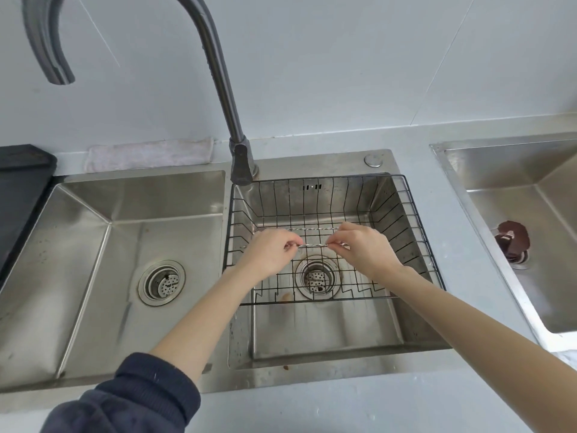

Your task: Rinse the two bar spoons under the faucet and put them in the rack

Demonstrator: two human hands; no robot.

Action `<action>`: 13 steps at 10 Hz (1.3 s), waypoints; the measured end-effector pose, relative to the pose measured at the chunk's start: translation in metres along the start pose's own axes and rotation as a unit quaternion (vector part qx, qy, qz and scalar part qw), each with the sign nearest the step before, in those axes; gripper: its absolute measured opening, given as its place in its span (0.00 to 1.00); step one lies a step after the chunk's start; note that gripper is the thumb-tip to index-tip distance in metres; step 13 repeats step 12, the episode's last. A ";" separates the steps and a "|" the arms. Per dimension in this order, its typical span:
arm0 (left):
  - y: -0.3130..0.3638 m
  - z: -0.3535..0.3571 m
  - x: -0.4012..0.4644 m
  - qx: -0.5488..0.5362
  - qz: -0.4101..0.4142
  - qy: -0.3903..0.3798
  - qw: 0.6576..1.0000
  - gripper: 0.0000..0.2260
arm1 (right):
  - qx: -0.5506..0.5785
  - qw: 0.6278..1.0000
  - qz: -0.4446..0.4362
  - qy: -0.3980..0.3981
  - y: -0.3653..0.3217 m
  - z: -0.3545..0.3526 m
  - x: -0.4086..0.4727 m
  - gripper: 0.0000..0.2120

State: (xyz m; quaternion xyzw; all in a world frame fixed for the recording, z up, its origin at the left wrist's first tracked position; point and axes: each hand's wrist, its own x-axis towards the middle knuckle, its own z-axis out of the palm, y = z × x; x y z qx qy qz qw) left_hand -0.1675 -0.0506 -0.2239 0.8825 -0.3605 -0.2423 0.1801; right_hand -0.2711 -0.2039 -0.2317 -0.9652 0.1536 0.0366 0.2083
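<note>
Head view: both hands hold 1 twisted spoon (313,245) level over the rack (415,214) in the right basin. The left hand (271,253) pinches its left end, the right hand (362,248) its right end. A 2nd spoon (312,229) lies just beyond, in the rack. No water runs from the faucet (218,76); placing seems nearly done.

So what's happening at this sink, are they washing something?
A person holds a thin twisted bar spoon level between both hands, left hand and right hand each pinching an end, over the black wire rack sitting in the middle sink basin. A second spoon already lies across the rack just behind it. The faucet spout points over the left basin, and no water is visible running.
</note>
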 end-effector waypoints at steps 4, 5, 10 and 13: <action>-0.001 0.039 0.020 0.047 -0.010 -0.090 0.995 0.16 | -0.001 0.997 0.052 -0.064 0.027 0.024 0.008 0.10; -0.010 0.046 0.023 0.032 -0.021 -0.099 0.994 0.16 | 0.006 0.995 0.060 -0.085 0.028 0.033 0.013 0.10; -0.031 0.060 0.025 0.002 -0.050 -0.138 0.989 0.16 | -0.012 0.985 0.120 -0.125 0.021 0.059 0.025 0.10; -0.036 0.055 0.023 -0.017 -0.060 -0.106 0.992 0.16 | -0.011 0.986 0.124 -0.113 0.016 0.057 0.025 0.11</action>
